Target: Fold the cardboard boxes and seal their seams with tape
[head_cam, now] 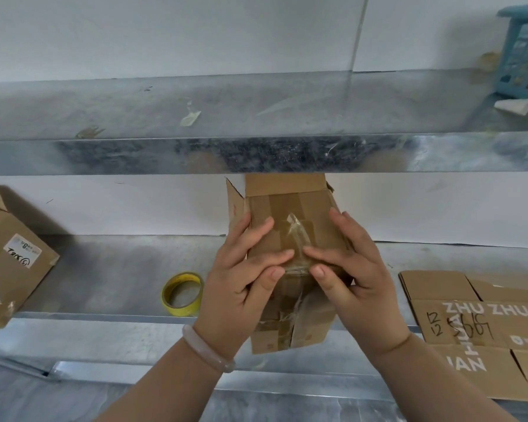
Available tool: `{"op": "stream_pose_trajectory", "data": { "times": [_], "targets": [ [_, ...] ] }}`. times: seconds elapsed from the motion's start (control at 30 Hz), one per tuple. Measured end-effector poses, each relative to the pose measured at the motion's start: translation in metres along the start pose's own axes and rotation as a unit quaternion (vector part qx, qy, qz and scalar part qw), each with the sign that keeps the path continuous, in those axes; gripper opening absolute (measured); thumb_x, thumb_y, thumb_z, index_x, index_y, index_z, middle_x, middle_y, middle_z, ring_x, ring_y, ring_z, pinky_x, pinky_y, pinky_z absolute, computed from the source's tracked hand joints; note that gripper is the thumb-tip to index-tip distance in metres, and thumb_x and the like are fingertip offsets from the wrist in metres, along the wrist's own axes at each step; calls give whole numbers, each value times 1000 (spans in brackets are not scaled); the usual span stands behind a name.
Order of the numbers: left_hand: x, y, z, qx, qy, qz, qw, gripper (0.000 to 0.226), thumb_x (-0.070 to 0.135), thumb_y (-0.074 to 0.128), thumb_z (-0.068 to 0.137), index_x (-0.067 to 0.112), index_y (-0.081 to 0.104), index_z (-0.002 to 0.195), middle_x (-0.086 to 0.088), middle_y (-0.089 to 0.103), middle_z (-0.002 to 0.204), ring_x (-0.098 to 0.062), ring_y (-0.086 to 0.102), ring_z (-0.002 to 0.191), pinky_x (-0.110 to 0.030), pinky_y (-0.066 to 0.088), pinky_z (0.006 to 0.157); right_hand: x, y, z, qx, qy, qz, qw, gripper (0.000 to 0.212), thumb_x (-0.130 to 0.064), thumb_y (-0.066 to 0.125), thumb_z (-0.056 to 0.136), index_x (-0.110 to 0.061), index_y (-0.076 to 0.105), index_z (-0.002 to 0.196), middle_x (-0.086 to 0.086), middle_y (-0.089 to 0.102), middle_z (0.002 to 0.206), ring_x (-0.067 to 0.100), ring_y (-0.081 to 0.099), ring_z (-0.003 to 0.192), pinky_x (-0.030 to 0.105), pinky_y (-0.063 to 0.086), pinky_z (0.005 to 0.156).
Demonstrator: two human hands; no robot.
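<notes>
A small brown cardboard box (290, 208) is held up in front of me, lying on its side with its open flaps pointing away toward the shelf. My left hand (241, 275) grips its left side and my right hand (351, 269) grips its right side. Both thumbs press on a wrinkled strip of clear tape (297, 239) that runs over the near edge and down the taped bottom seam. A yellow tape roll (183, 293) lies on the metal table (119, 269) to the left of my left hand.
A folded box with labels (9, 254) sits at the left edge. Flattened boxes with white lettering (482, 324) lie at the right. A metal shelf (256, 153) hangs close above the held box, with a teal stool (521, 53) on its far right.
</notes>
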State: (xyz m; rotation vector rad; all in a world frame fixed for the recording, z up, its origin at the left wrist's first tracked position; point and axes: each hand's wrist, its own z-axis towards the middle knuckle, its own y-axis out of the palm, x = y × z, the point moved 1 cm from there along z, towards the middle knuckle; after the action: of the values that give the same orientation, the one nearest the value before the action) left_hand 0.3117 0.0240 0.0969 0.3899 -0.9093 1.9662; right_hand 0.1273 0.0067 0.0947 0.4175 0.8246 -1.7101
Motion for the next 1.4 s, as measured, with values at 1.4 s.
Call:
{"op": "stream_pose_trajectory", "data": {
  "times": [1.4],
  "targets": [
    [2,-36,-8,-84,-41,124,988,50,49,57,88,39,45,135,17,40,147,-9,25,143,-45,38,110,58,-14,-81,-119,548,145,815,84,-78,41,78,-32,37,148,-3,43,151,18,41,136,48,28,118]
  ]
}}
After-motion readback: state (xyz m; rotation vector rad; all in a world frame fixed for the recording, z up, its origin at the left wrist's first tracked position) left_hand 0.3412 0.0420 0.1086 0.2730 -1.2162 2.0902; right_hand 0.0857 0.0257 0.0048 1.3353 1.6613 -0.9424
